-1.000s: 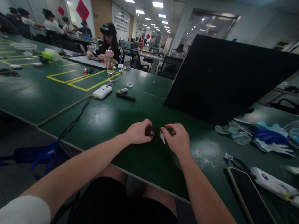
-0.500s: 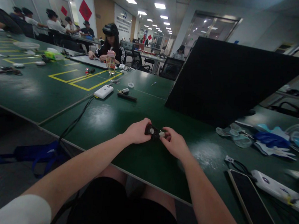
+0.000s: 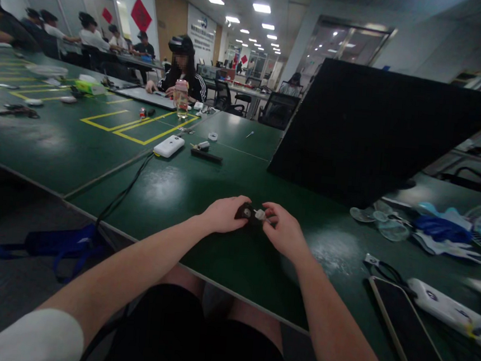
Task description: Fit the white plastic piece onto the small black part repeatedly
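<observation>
My left hand is closed around a small black part with a round metal-coloured disc on its face. Thumb and fingers of my right hand pinch a small whitish piece against the right side of that black part. Whether the two are joined or only close together, I cannot tell. Both hands are low over the green table, near its front edge. Beyond them lie a black bar and a small metallic cylinder.
A large black panel leans at the back right. To the right lie a phone, a white power strip, fan blades and gloves. A white box with cables sits left. Across the table, a person works beside a bottle.
The whitish piece in my right hand has turned and now sits at a different angle beside the black part. My left hand keeps its hold. The view has shifted slightly.
</observation>
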`<state>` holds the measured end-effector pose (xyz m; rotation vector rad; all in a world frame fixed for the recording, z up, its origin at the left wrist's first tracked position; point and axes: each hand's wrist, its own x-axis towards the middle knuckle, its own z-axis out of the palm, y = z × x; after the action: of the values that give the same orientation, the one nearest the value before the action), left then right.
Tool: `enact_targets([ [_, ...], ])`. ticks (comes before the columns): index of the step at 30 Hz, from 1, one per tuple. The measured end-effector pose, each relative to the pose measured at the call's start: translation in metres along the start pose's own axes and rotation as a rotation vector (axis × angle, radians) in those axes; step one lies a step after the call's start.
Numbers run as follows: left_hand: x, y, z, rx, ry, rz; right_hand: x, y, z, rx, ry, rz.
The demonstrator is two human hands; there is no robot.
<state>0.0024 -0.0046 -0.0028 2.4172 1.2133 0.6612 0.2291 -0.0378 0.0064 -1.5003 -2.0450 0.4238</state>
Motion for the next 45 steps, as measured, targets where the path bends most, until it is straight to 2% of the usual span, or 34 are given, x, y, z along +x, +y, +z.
enact_targets([
  [5, 0.0, -0.001, 0.0, -0.022, 0.014, 0.007, -0.001, -0.001, -0.006, 0.018, 0.08, -0.017],
  [14, -0.001, 0.0, -0.002, -0.017, 0.01, -0.022, -0.003, -0.01, -0.006, 0.044, 0.199, -0.081],
  [27, 0.0, -0.002, -0.001, -0.018, -0.001, -0.035, -0.004, -0.012, -0.003, -0.008, 0.159, -0.154],
  [31, -0.001, -0.003, -0.001, -0.041, 0.002, -0.024, -0.002, -0.009, 0.001, -0.007, 0.177, -0.083],
  [37, -0.002, -0.006, 0.003, -0.11, 0.0, 0.007, -0.002, -0.013, 0.003, -0.022, 0.13, 0.079],
  [41, 0.0, -0.004, 0.001, -0.065, 0.009, 0.002, -0.002, -0.014, -0.007, 0.006, 0.196, 0.079],
  [45, 0.004, -0.002, -0.001, -0.032, -0.002, 0.005, 0.001, -0.001, -0.017, -0.003, 0.28, 0.188],
])
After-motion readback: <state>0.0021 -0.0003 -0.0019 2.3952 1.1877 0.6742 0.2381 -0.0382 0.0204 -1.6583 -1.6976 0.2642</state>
